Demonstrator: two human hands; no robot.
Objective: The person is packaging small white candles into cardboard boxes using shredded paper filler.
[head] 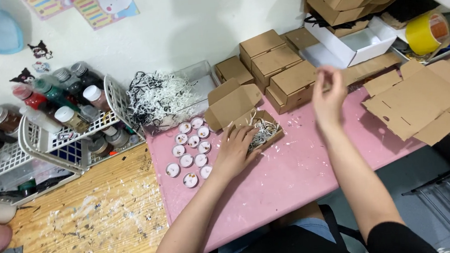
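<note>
My left hand (pixel 236 151) rests with spread fingers on the open kraft box (pixel 255 129), pressing into its shredded-paper fill (pixel 264 133); nothing is clamped. The box lies directly under the fingertips, lid flap tilted up toward the wall. The small round candles (pixel 191 156) sit just left of this hand. My right hand (pixel 329 97) hovers well apart, raised near the closed boxes (pixel 286 80), fingertips pinched together; whether they hold anything, I cannot tell.
</note>
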